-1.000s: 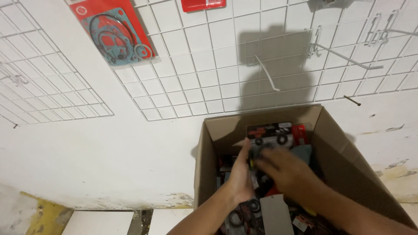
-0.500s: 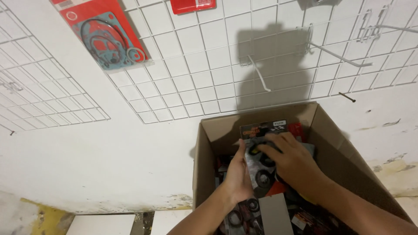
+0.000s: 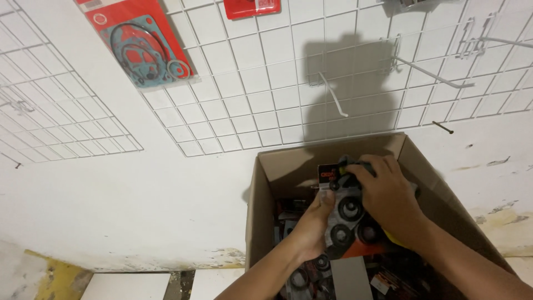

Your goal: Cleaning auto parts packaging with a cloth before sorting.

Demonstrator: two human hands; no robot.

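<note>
Both hands are inside an open cardboard box (image 3: 261, 205) that stands against a white wall; the right hand (image 3: 388, 194) is clasped over the upper end of a flat packet of black ring-shaped seals (image 3: 347, 216), fingers curled across its top edge near the far wall of the box; the left hand (image 3: 313, 225) grips the same packet along its left edge, thumb on the front; the packet is tilted up, its top toward the box's far side, its lower end just above the jumble of similar packets (image 3: 311, 275) that fills the bottom of the box; on the wall above, a white wire grid panel (image 3: 261, 105) carries a red-backed gasket card (image 3: 141, 47) near its upper left corner, a smaller red card (image 3: 251, 8) at its top edge, and bare metal hooks (image 3: 430, 72) toward its right side; the person's shadow falls on the grid above the box.
</note>
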